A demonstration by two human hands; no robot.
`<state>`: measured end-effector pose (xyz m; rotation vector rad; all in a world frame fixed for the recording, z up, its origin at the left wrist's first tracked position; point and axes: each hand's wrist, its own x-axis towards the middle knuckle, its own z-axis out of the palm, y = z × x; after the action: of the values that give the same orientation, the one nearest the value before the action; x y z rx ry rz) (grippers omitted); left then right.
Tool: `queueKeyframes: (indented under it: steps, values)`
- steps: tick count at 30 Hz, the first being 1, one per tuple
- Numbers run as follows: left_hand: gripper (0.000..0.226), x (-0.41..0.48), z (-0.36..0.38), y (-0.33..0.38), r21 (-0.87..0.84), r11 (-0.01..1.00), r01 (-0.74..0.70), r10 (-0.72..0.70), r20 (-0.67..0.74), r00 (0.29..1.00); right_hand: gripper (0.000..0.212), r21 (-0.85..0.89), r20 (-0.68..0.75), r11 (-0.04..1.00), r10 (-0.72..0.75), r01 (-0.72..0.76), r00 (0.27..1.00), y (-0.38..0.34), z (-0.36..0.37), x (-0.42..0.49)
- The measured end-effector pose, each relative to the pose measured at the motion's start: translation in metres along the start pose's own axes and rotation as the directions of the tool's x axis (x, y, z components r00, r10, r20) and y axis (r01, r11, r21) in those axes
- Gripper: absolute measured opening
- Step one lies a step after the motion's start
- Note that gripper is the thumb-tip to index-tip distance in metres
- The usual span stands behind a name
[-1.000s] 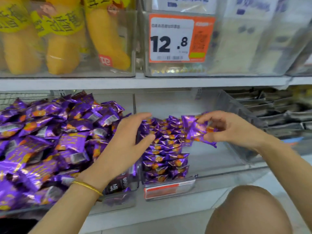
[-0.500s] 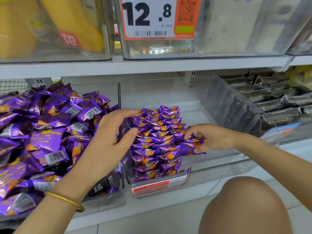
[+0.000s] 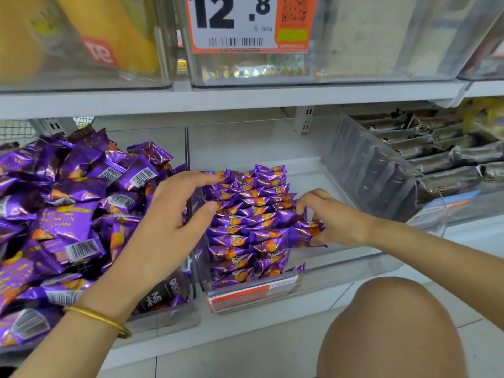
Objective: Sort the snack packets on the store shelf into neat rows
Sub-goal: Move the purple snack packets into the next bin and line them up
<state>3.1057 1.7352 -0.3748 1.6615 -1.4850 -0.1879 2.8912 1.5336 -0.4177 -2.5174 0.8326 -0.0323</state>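
Observation:
Small purple snack packets (image 3: 245, 214) stand in two neat rows inside a clear bin (image 3: 341, 271) at the middle of the lower shelf. My left hand (image 3: 169, 222) lies against the left side of the rows, fingers straight, fingertips touching the packets. On the rows' right side my right hand (image 3: 332, 219) pinches a purple packet (image 3: 305, 236) and holds it against the second row. A loose heap of the same purple packets (image 3: 68, 214) fills the bin to the left.
A tilted clear bin of dark grey packets (image 3: 436, 165) stands on the right. The shelf above carries clear bins, yellow bags (image 3: 114, 31) and an orange 12.8 price tag (image 3: 245, 23). My bare knee (image 3: 390, 328) is at the bottom right, over a tiled floor.
My right hand came down from above the bin with the purple packet and brought it against the right side of the rows. My left hand stayed at the rows' left side.

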Motion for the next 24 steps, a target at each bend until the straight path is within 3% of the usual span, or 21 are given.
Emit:
queueKeyframes:
  steps: [9, 14, 17, 20, 24]
  values:
    - [0.035, 0.0003, 0.0012, -0.0014, -0.015, 1.0, -0.007, 0.007, -0.001, 1.0, 0.042, -0.02, 0.034, 0.991, 0.136, -0.136, 0.99, -0.0015, -0.0042, -0.006]
    - [0.034, 0.0003, 0.0006, -0.0007, -0.023, 1.0, -0.01, 0.01, 0.0, 1.0, 0.038, 0.18, 0.11, 0.967, 0.164, -0.182, 0.98, -0.0044, -0.0048, -0.0029]
    - [0.035, 0.0001, 0.0004, -0.0009, -0.021, 1.0, -0.007, 0.007, 0.004, 1.0, 0.04, 0.269, 0.078, 0.937, 0.211, -0.224, 0.974, -0.0021, -0.0028, -0.001]
    - [0.035, 0.0002, 0.0001, -0.0011, -0.017, 1.0, -0.007, 0.007, 0.007, 1.0, 0.042, 0.227, 0.05, 0.955, 0.184, -0.19, 0.982, -0.0048, 0.0005, -0.0019]
    - [0.034, 0.0004, 0.0004, -0.0011, -0.014, 1.0, -0.012, 0.012, 0.008, 1.0, 0.048, 0.034, 0.021, 0.99, 0.134, -0.134, 0.991, -0.0093, 0.0042, -0.0002]
